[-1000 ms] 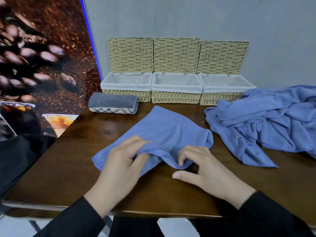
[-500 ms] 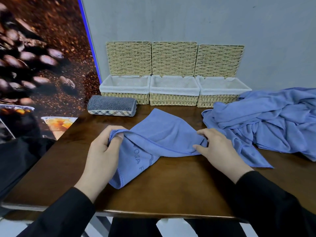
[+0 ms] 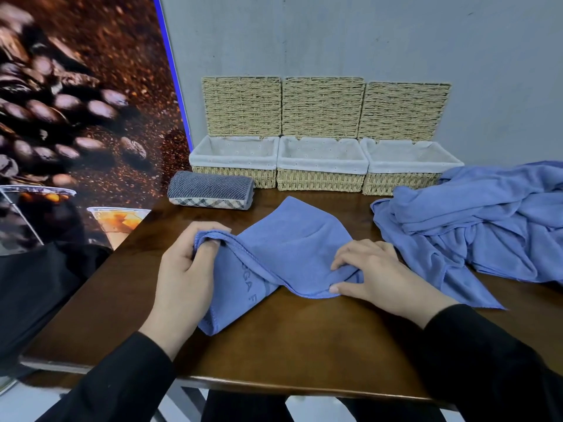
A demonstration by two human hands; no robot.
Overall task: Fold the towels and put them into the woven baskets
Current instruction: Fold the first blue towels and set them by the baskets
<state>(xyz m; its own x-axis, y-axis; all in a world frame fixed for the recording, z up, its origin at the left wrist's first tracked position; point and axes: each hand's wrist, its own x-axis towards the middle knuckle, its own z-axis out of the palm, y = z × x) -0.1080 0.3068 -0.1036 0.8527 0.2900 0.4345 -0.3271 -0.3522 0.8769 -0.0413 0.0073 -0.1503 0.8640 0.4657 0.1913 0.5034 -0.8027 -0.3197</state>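
While we looked down from the head view, we saw a blue towel (image 3: 292, 254) lying partly bunched on the brown counter (image 3: 304, 345). Our left hand (image 3: 185, 269) had its fingers curled round one corner of the towel and held it just above the counter. Our right hand (image 3: 374, 272) pinched the towel's near edge between thumb and fingers, low on the counter. One end of the towel hung down below the left hand and touched the wood.

At the back stood three woven baskets (image 3: 321, 181) side by side against the grey wall (image 3: 365, 41), each with a white cloth lining and its lid up. A rolled grey towel (image 3: 210, 190) lay just in front of the left basket. A pile of blue towels (image 3: 487, 223) sat on the right of the counter, close to the right basket.
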